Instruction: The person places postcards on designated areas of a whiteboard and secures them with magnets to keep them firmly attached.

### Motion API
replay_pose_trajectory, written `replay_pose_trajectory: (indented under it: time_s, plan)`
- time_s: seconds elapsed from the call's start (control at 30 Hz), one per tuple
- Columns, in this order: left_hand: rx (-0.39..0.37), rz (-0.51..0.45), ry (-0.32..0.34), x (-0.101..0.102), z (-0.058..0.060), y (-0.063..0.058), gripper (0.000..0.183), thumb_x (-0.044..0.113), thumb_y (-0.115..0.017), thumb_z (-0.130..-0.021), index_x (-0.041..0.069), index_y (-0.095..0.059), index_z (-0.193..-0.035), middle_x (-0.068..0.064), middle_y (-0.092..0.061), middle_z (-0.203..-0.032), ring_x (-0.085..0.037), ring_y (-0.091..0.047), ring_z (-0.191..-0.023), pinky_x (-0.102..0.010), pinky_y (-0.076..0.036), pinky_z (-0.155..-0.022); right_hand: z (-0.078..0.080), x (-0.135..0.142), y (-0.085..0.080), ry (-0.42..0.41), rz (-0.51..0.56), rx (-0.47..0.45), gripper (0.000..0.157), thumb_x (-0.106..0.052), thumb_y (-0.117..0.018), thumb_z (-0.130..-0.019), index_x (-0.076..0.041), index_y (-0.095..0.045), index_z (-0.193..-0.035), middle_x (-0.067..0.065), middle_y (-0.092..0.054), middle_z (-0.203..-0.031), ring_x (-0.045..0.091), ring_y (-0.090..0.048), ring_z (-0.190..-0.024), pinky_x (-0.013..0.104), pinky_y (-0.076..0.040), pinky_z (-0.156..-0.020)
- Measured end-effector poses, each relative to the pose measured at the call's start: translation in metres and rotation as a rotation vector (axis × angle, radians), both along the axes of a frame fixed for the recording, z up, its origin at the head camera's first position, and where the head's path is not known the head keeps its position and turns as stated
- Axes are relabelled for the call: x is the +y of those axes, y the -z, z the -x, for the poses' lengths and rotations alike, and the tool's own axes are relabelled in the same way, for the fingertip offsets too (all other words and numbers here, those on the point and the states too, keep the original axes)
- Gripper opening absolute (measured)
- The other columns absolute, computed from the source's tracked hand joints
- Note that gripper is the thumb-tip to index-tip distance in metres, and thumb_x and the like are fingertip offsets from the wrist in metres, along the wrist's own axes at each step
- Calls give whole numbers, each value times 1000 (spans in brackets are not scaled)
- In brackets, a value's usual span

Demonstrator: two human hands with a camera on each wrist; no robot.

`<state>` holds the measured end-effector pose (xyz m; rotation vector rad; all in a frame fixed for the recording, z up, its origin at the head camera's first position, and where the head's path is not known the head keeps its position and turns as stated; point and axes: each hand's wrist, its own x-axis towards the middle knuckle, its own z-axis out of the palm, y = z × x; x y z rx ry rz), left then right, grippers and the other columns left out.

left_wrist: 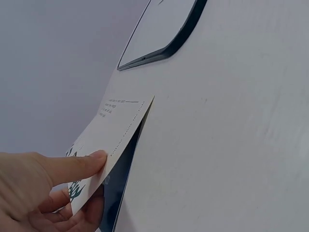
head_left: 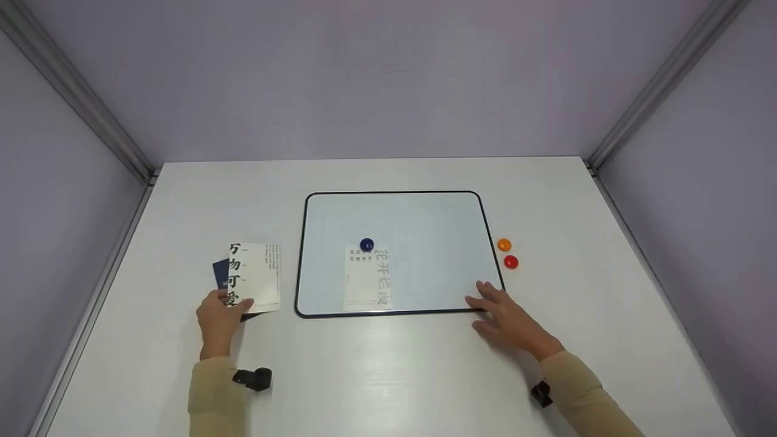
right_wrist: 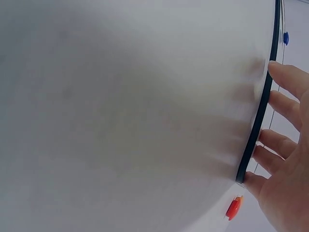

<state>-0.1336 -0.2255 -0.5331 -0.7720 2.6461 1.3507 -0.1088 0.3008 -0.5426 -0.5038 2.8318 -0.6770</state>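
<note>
My left hand (head_left: 220, 318) pinches a white card (head_left: 258, 276) with dark characters, its thumb on top and its fingers underneath. In the left wrist view this card tilts up at its near edge, over a dark blue card (left_wrist: 117, 186). My right hand (head_left: 507, 315) is spread at the near right corner of the whiteboard (head_left: 434, 255), its fingers over the black rim. On the board lies another card (head_left: 367, 285) with grey characters, and a dark blue round magnet (head_left: 366, 244) sits at its top edge.
An orange magnet (head_left: 504, 244) and a red magnet (head_left: 511, 262) lie on the table just right of the whiteboard. The white table (head_left: 376, 364) is enclosed by pale walls (head_left: 376, 79) at the back and sides.
</note>
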Motion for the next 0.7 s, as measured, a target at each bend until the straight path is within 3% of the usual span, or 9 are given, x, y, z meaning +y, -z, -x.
replay_pose_trajectory:
  time_s: [0.13,0.43,0.7]
  plan:
    - [-1,-27,6,0,1,2,60,15,-63,-91,-14,-38,-137,-35,-52,-130,-42,-54,-117,-45,-47,-97,0,0,-1,-6,-8,-12,53,-29,-66,-90,-20,-51,-140,12,-33,-158,36,-28,-148,53,-34,-114]
    - [-43,-155,12,0,1,-3,60,18,-61,-93,-9,-36,-142,-31,-44,-144,-40,-46,-133,-47,-41,-110,-2,2,1,-70,-95,35,56,-38,-58,-95,-21,-43,-146,13,-29,-160,34,-26,-149,53,-27,-118]
    - [-34,-166,20,2,0,-11,58,18,-59,-94,-9,-37,-141,-30,-42,-146,-40,-44,-136,-44,-43,-109,-5,3,1,-78,-132,25,59,-41,-52,-97,-21,-36,-149,12,-24,-162,33,-22,-150,53,-19,-121]
